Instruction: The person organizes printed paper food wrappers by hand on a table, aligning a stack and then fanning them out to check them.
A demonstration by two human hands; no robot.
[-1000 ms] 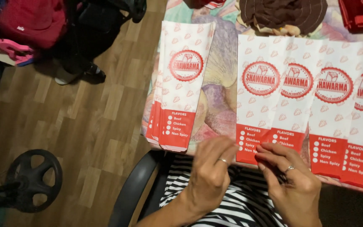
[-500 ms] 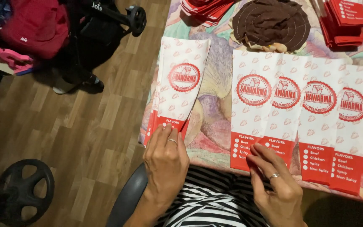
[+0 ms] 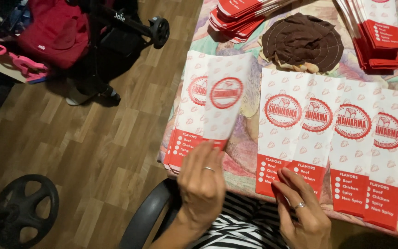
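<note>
- The left hand (image 3: 202, 184) pinched one thin paper sleeve (image 3: 224, 103) by its red lower end, fingers closed on it; the sleeve stood lifted and slightly curled above a small pile (image 3: 187, 124) at the desk's left edge, apparently so that it could be handled as a single sheet apart from the rest.
- The right hand (image 3: 302, 214) lay at the desk's near edge, fingers loosely spread and holding nothing, their tips pressing the red bottom strip of the leftmost sleeve in a fanned row (image 3: 346, 152); the pressure probably kept the slippery row from sliding off.
- The row ran along the near edge toward the right corner, each sleeve overlapping its neighbour so that every red strip showed, an arrangement that would make single sleeves easy to pick.
- All sleeves were flat, long, narrow rectangles of white paper with a pale pattern, a round red emblem and a solid red base.
- Thicker stacks (image 3: 374, 32) of sleeves sat toward the far edge, fanned red ends outward.
- A round, brown, stitched cloth mat (image 3: 302, 41), wrinkled and soft, lay between these stacks.
- The desk (image 3: 245, 152) wore a smooth, pastel patterned cover.
- A ring showed on each hand.
</note>
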